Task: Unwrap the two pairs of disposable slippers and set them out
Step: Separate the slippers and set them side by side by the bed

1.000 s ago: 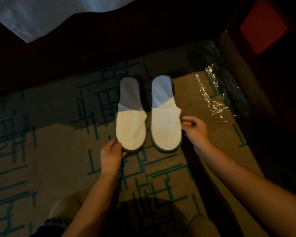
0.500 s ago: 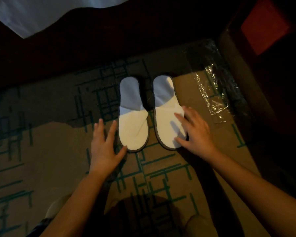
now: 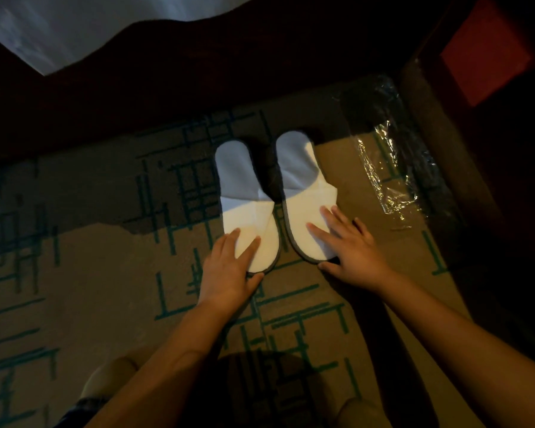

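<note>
Pressing flat on the slippers, both hands are down on the carpet (image 3: 74, 273) at once. The left hand (image 3: 229, 267) lies spread on the toe end of the left slipper (image 3: 244, 193), fingers (image 3: 247, 250) straight and apart, thumb at the dark sole rim, gripping nothing. The right hand (image 3: 349, 245) does the same on the right slipper (image 3: 303, 193), palm down, fingers fanned across the white toe cover, thumb tucked by the sole edge on the floor. So neither hand is closed around anything; each just rests open on top of its slipper.

The 2 slippers lie side by side, nearly touching, toes toward the person and heels toward the dark bed base (image 3: 198, 88). A band of shadow cuts across them, leaving the heels bluish and the toes bright. To the right, apart from the pair, a crumpled clear plastic wrapper (image 3: 389, 180) lies on the carpet, catching the light. White bedding (image 3: 59, 26) shows at the upper left. A red shape (image 3: 482, 54) sits in the dark upper right, possibly a box, but the gloom hides it. The person's knees frame the bottom edge.
</note>
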`<act>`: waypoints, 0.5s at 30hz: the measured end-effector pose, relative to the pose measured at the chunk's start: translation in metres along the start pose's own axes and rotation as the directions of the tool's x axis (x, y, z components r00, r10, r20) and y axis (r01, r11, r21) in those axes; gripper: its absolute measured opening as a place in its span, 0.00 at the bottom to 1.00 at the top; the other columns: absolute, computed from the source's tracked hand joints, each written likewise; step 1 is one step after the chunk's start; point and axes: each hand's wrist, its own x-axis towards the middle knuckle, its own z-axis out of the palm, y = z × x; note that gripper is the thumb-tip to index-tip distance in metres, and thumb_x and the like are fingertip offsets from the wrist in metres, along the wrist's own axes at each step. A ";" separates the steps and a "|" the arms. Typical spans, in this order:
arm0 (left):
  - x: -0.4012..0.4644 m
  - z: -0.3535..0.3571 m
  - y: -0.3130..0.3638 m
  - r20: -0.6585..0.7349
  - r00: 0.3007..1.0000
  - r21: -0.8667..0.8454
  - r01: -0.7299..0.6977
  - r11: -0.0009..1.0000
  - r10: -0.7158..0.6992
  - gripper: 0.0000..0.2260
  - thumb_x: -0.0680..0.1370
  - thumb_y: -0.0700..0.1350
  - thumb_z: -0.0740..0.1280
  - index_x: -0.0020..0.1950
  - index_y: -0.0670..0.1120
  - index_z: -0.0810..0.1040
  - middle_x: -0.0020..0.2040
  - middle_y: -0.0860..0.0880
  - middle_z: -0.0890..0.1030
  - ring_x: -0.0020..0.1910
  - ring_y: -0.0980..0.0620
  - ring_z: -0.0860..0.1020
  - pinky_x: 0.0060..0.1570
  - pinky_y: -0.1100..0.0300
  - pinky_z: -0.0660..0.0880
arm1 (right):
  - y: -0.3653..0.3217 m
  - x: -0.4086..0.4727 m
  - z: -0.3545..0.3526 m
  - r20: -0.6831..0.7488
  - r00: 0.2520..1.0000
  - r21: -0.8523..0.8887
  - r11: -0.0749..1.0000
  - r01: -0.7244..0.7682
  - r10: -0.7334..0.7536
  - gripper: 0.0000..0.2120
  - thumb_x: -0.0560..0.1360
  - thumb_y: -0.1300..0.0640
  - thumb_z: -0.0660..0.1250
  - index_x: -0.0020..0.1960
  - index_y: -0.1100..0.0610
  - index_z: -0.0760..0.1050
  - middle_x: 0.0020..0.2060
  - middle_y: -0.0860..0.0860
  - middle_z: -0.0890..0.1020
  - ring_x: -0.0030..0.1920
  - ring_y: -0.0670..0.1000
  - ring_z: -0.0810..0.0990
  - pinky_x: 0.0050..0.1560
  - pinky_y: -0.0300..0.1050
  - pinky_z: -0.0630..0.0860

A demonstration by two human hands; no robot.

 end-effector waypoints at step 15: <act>0.004 0.012 0.005 -0.075 0.997 -0.129 -0.039 0.991 0.030 0.33 0.75 0.53 0.65 0.75 0.55 0.51 0.78 0.43 0.47 0.76 0.46 0.48 0.73 0.51 0.55 | -0.001 0.013 -0.008 -0.006 0.997 -0.002 0.997 0.073 -0.073 0.36 0.73 0.43 0.64 0.74 0.43 0.48 0.77 0.51 0.43 0.75 0.50 0.36 0.72 0.50 0.40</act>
